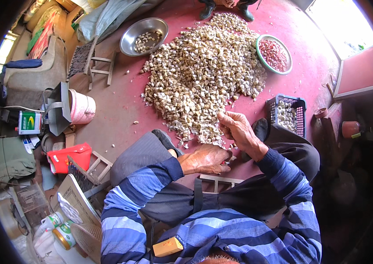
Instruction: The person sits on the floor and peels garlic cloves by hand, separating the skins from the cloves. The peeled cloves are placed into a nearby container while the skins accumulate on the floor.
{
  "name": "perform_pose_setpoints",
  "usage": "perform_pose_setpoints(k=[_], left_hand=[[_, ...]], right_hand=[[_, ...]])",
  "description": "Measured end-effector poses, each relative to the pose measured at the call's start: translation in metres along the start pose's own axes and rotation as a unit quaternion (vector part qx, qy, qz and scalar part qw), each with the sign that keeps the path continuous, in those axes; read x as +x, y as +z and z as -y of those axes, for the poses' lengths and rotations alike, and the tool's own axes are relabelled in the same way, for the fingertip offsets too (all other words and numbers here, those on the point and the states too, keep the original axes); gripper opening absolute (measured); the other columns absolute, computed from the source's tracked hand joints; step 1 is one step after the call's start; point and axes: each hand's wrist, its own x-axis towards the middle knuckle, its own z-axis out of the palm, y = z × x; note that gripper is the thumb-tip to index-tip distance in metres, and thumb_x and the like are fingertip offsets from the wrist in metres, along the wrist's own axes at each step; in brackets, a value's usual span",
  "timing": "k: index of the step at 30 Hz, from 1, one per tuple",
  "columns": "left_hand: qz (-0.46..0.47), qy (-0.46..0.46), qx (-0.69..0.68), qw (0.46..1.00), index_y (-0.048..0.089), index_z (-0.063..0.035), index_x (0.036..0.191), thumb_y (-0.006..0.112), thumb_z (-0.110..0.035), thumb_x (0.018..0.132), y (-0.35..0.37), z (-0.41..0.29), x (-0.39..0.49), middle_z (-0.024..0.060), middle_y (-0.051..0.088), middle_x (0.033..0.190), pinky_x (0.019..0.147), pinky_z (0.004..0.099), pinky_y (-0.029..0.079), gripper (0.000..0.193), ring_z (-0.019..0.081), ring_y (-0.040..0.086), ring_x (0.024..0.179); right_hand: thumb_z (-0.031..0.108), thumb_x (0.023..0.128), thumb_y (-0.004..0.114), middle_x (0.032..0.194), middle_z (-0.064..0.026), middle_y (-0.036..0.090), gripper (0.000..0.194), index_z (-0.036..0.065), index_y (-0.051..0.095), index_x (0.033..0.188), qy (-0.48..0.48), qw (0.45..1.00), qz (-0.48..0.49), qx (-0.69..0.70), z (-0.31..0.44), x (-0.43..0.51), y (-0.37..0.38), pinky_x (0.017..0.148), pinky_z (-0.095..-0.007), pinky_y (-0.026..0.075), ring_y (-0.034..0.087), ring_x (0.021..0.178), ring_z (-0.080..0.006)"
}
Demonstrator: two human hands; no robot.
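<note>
A large pile of garlic cloves [203, 72] covers the red floor in front of my knees. My left hand [208, 158] is low at the pile's near edge, palm down with curled fingers; a small reddish thing shows at its fingertips, too small to name. Above and to the right, my right hand [237, 130] is raised near the pile with thumb and forefinger pinched together; whether anything is between them I cannot tell. Loose white garlic skins [211, 138] lie beside both hands.
A steel basin [128, 38] with some cloves stands back left, a green-rimmed bowl [289, 56] of reddish pieces back right. A dark plastic crate [300, 115] of cloves is by my right knee. Stools, a pink bucket [82, 107] and a red bag [74, 156] stand left. Another person's boots [208, 10] are beyond the pile.
</note>
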Motion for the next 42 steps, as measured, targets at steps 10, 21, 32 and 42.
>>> perform_pose_setpoints(k=[10,21,32,42], left_hand=[[0.064,-0.059,0.037,0.996,0.068,-0.0074,0.113,0.059,-0.053,0.090,-0.020,-0.013,-0.001,0.0221,0.070,0.092,0.082,0.0477,0.052,0.052,0.0376,0.068,0.089],[0.007,-0.053,0.051,0.997,0.067,-0.0072,0.108,0.059,-0.048,0.090,-0.024,-0.012,-0.003,0.0211,0.069,0.087,0.079,0.0504,0.051,0.046,0.0402,0.067,0.086],[0.001,-0.040,0.033,0.999,0.066,-0.0048,0.104,0.059,-0.046,0.087,-0.018,-0.010,-0.002,0.0231,0.068,0.084,0.078,0.0519,0.051,0.045,0.0408,0.067,0.083],[0.015,-0.034,0.058,0.998,0.065,-0.0079,0.106,0.058,-0.048,0.090,-0.021,-0.013,-0.004,0.0201,0.069,0.086,0.077,0.0504,0.051,0.044,0.0382,0.068,0.084]], right_hand=[[0.033,0.099,0.061,0.071,0.0022,0.055,0.029,0.004,0.064,0.096,0.007,0.999,-0.011,0.029,0.013,-0.003,0.004,0.051,-0.0237,0.037,0.046,0.058,-0.0056],[0.016,0.092,0.051,0.101,-0.0045,0.066,0.039,-0.003,0.055,0.126,-0.005,0.999,-0.023,0.036,0.001,-0.001,-0.001,0.055,-0.0245,0.042,0.055,0.066,-0.0094],[0.018,0.099,0.051,0.096,-0.0067,0.069,0.032,-0.001,0.053,0.124,-0.011,0.999,0.025,0.036,0.001,-0.002,0.002,0.048,-0.0220,0.036,0.044,0.054,-0.0052],[0.024,0.102,0.053,0.081,-0.0012,0.064,0.020,0.006,0.059,0.109,0.009,0.999,0.032,0.009,0.006,-0.005,0.008,0.048,-0.0199,0.034,0.042,0.055,-0.0029]])
